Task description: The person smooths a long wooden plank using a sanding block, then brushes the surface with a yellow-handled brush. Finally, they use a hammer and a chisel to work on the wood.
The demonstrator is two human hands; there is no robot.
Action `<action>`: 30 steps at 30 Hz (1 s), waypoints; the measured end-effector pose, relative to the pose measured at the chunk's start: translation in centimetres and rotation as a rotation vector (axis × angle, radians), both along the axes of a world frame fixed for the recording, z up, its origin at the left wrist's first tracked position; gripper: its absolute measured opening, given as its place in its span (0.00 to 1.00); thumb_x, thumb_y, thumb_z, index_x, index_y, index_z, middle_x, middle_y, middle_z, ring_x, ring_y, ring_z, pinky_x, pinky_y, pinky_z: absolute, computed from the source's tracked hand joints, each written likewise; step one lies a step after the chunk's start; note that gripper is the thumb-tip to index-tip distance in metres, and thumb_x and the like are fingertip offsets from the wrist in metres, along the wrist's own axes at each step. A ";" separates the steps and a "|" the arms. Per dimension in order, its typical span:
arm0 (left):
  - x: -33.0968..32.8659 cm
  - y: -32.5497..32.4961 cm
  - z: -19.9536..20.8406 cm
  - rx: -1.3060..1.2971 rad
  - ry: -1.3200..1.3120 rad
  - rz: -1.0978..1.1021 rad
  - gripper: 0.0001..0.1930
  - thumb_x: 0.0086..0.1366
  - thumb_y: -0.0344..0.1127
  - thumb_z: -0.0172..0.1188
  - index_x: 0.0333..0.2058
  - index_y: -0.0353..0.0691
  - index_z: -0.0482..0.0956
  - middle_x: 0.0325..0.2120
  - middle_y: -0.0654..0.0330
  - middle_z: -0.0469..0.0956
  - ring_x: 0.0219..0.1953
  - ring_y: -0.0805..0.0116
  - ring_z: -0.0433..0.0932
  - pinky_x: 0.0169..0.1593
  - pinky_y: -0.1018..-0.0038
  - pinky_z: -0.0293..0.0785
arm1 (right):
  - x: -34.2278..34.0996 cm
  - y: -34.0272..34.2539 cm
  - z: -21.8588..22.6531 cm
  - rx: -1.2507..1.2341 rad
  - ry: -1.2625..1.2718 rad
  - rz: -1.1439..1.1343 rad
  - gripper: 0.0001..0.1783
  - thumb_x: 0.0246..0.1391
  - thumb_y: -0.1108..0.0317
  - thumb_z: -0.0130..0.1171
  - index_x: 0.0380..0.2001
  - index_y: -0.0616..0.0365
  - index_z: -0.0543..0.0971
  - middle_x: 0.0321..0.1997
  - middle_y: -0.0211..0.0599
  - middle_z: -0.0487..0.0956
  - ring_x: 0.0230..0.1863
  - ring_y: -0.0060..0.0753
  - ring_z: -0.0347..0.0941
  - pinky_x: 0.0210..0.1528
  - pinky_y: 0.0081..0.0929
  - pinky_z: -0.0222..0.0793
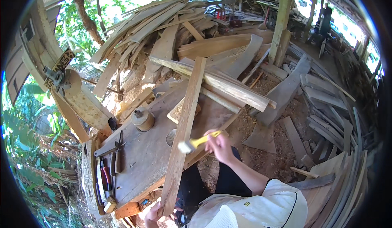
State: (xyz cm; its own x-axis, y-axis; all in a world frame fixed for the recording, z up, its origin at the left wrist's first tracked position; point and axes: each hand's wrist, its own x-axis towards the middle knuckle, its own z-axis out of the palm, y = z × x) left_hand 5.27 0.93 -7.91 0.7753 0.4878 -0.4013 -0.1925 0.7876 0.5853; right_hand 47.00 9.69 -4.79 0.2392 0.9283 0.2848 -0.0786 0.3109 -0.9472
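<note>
1. head view: the wooden plank (184, 121) slants over the workbench (147, 158), its long axis running near to far, one end jutting past the workbench's near edge.
2. the left hand (153, 212), off that edge, grasps this end.
3. the right hand (220, 147), beside the workbench's right edge and nearer the plank's middle, grips a paintbrush (198, 141); bristles point left over the plank, contact unclear.

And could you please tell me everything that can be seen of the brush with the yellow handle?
The yellow-handled brush with whitish bristles is small, with a slim, smooth-looking handle; whether it is plastic or painted wood cannot be told. The person's bare right hand grips the handle near its far end. It slants, bristles toward the picture's lower left, over the long brown wooden plank. Whether the bristles touch the wood is unclear.
</note>
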 end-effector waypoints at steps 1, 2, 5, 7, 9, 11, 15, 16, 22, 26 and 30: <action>0.4 -0.1 0.6 0.017 0.045 0.009 0.36 0.73 0.57 0.57 0.67 0.33 0.66 0.51 0.43 0.82 0.44 0.54 0.86 0.47 0.62 0.83 | -1.1 -0.7 1.1 -0.013 -0.082 0.102 0.13 0.76 0.62 0.50 0.50 0.60 0.76 0.32 0.27 0.78 0.27 0.13 0.76 0.26 0.13 0.69; 0.5 0.1 0.3 0.090 0.208 0.042 0.35 0.75 0.55 0.55 0.66 0.30 0.65 0.49 0.40 0.82 0.43 0.52 0.86 0.44 0.61 0.84 | -1.7 -0.8 1.0 0.023 -0.069 0.231 0.13 0.75 0.62 0.51 0.51 0.60 0.76 0.32 0.27 0.78 0.28 0.14 0.77 0.28 0.15 0.71; 2.8 0.6 1.5 0.225 0.598 0.105 0.24 0.80 0.41 0.49 0.62 0.25 0.65 0.42 0.38 0.83 0.38 0.47 0.87 0.39 0.56 0.87 | -1.4 -0.1 0.6 -0.075 -0.031 0.414 0.14 0.75 0.61 0.51 0.51 0.60 0.76 0.31 0.26 0.78 0.29 0.15 0.78 0.29 0.16 0.72; 5.1 0.8 5.8 0.258 0.683 0.048 0.25 0.78 0.47 0.54 0.58 0.29 0.72 0.37 0.53 0.83 0.36 0.64 0.83 0.39 0.66 0.80 | 0.4 1.0 0.1 -0.068 -0.106 0.126 0.14 0.75 0.59 0.52 0.50 0.59 0.76 0.30 0.26 0.79 0.28 0.15 0.77 0.27 0.14 0.69; 5.5 0.4 6.7 0.281 0.704 0.048 0.26 0.76 0.51 0.57 0.56 0.31 0.76 0.34 0.61 0.83 0.35 0.73 0.80 0.38 0.71 0.76 | 1.3 1.9 -0.1 0.011 -0.042 -0.164 0.14 0.75 0.60 0.51 0.50 0.58 0.77 0.28 0.26 0.79 0.26 0.14 0.76 0.24 0.14 0.67; 5.2 -0.2 6.2 0.288 0.663 0.106 0.26 0.76 0.52 0.57 0.55 0.30 0.77 0.33 0.62 0.83 0.33 0.74 0.80 0.37 0.72 0.76 | 0.6 1.6 0.7 0.030 -0.037 -0.151 0.13 0.75 0.61 0.51 0.49 0.59 0.77 0.29 0.26 0.78 0.26 0.13 0.75 0.24 0.14 0.67; 5.2 -0.1 6.1 0.278 0.747 0.090 0.27 0.76 0.53 0.56 0.57 0.31 0.77 0.34 0.61 0.83 0.33 0.73 0.80 0.37 0.71 0.76 | 0.2 0.3 1.8 0.010 -0.184 0.269 0.13 0.75 0.61 0.51 0.50 0.59 0.76 0.35 0.30 0.82 0.27 0.16 0.79 0.24 0.15 0.71; 5.5 0.1 6.0 0.299 0.763 0.079 0.27 0.77 0.52 0.56 0.57 0.31 0.77 0.34 0.60 0.84 0.33 0.73 0.80 0.37 0.71 0.76 | 1.3 0.9 2.0 -0.035 -0.234 0.282 0.13 0.75 0.61 0.51 0.50 0.58 0.76 0.36 0.30 0.82 0.28 0.17 0.79 0.24 0.15 0.71; 3.8 0.1 1.8 0.338 0.615 0.049 0.24 0.80 0.45 0.49 0.55 0.21 0.69 0.35 0.39 0.85 0.35 0.46 0.87 0.37 0.56 0.88 | 2.1 2.6 3.1 0.075 -0.002 -0.105 0.11 0.75 0.64 0.52 0.46 0.62 0.77 0.34 0.29 0.79 0.28 0.15 0.75 0.30 0.15 0.70; 3.7 0.3 2.5 0.370 0.641 0.046 0.25 0.80 0.45 0.50 0.55 0.22 0.70 0.34 0.41 0.85 0.33 0.50 0.88 0.35 0.59 0.88 | 3.1 3.7 4.2 -0.025 -0.260 0.077 0.13 0.74 0.63 0.53 0.49 0.61 0.79 0.36 0.32 0.83 0.28 0.18 0.78 0.27 0.18 0.70; 2.8 0.6 1.0 0.279 0.500 0.024 0.25 0.79 0.46 0.51 0.55 0.23 0.70 0.32 0.42 0.85 0.29 0.53 0.87 0.32 0.63 0.87 | 6.1 6.5 4.0 0.120 -0.272 -0.374 0.13 0.75 0.61 0.51 0.49 0.58 0.78 0.35 0.30 0.82 0.28 0.16 0.78 0.26 0.16 0.69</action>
State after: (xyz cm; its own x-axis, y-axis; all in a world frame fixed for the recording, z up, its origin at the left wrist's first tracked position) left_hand 8.05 1.51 -6.90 0.5117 0.6428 -0.5701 0.1451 0.5894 0.7947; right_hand 53.15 16.24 -0.77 0.4525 0.7492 0.4838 0.3059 0.3792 -0.8733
